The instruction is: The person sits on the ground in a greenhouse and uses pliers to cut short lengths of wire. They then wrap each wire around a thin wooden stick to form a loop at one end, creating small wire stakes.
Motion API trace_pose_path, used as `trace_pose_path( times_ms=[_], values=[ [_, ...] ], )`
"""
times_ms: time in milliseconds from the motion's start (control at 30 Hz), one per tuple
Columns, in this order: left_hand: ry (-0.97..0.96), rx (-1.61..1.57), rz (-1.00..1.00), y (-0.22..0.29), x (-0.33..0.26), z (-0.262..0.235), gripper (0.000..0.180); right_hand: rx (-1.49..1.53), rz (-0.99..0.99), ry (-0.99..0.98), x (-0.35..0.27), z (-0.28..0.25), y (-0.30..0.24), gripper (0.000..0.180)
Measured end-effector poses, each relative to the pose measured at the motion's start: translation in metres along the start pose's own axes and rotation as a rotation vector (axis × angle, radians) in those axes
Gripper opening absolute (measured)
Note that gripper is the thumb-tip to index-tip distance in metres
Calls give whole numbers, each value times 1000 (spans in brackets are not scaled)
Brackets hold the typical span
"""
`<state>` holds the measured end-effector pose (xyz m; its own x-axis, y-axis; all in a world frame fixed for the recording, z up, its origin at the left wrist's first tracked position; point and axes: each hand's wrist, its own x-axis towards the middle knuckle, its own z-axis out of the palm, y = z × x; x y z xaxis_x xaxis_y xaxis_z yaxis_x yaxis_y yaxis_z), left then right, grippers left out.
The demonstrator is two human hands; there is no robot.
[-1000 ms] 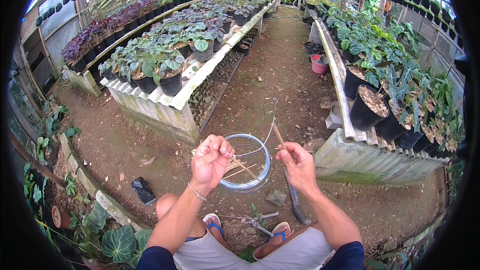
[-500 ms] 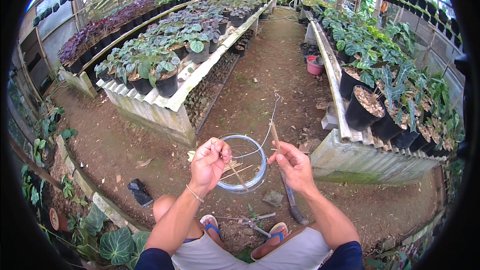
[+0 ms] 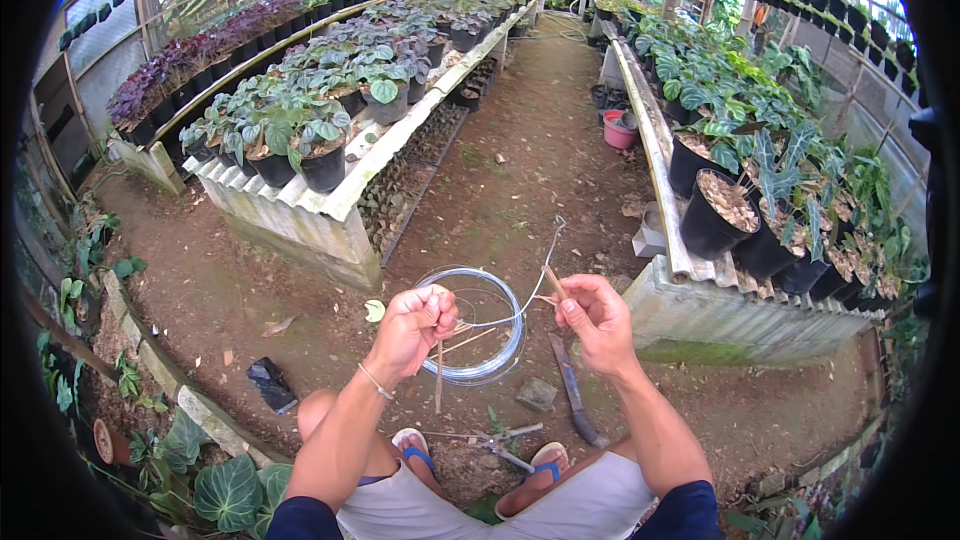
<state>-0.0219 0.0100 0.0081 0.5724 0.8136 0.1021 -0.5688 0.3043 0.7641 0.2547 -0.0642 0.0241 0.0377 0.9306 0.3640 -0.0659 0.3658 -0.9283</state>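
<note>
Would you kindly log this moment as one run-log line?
left hand: shut on thin sticks | right hand: shut on wire | wire coil on ground | knife beside it

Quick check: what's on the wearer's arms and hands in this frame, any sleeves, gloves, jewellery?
Both forearms are bare, no gloves. Dark navy short sleeves show at the upper arms near the lower edge. The left hand has a thin light bracelet at the wrist. The right hand has nothing on wrist or fingers that shows. No rings can be made out.

wire coil [image 3: 500, 360]: silver | pots [image 3: 712, 225]: black | bucket [image 3: 619, 130]: pink
</note>
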Motion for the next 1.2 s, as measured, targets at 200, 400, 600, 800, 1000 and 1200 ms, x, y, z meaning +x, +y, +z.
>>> trace_pose_path(
  times_ms=[200, 400, 600, 800, 1000, 1200],
  values=[
    [32, 60, -109, -6, 1, 0, 11, -11, -69, -32, -3, 6, -6, 45],
    [-7, 61, -142, -11, 1, -1, 12, -199, -34, -171, -5, 2, -15, 58],
    [1, 97, -148, -13, 0, 0, 13, -106, -103, 15, -7, 16, -9, 32],
    [3, 123, -178, -20, 0, 8, 16, -187, -40, 130, -5, 17, -6, 30],
    [-48, 148, -86, -29, 0, 13, 17, -84, -22, 178, -8, 20, -11, 29],
    [-54, 192, 86, -39, -1, 17, 20, -19, -95, 181, -10, 18, -9, 20]
  ],
)
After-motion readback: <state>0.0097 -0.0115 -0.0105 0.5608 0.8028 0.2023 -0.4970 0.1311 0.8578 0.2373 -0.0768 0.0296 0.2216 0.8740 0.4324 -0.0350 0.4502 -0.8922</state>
